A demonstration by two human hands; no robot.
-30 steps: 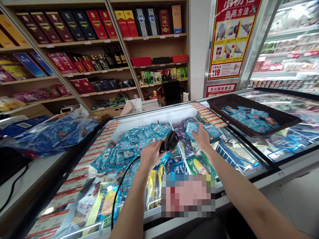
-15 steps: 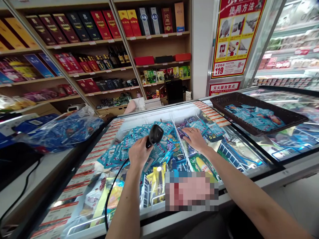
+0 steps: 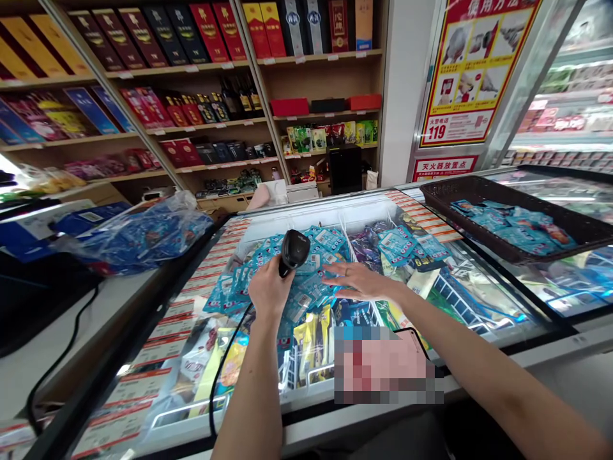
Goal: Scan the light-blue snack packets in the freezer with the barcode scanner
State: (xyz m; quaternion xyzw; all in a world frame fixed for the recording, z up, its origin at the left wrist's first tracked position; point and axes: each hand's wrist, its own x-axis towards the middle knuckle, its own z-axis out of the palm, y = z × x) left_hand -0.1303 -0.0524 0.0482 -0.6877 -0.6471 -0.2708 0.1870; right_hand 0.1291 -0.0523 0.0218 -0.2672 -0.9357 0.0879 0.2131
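Observation:
My left hand (image 3: pixel 269 292) is wrapped round the handle of a black barcode scanner (image 3: pixel 295 249), its head tilted over a pile of blue packets (image 3: pixel 301 295). A black cable runs back from the scanner past my left forearm. Fingers spread and palm down, my right hand (image 3: pixel 360 281) is over the right edge of that pile, near a white wire divider (image 3: pixel 351 241). I cannot tell whether its fingertips touch a packet. More blue packets (image 3: pixel 396 245) lie beyond the divider.
A chest freezer (image 3: pixel 306 211) holds yellow packs (image 3: pixel 309 342) and other bags. On its right stands a brown tray (image 3: pixel 438 195) with blue packets. A plastic bag of blue packets (image 3: pixel 143 230) lies on the left counter. Shelves of boxes (image 3: pixel 306 57) and a pixelated patch are also visible.
My right hand has moved left, from the packets beyond the divider to the main pile. The scanner stays in my left hand over the pile. The view has shifted slightly.

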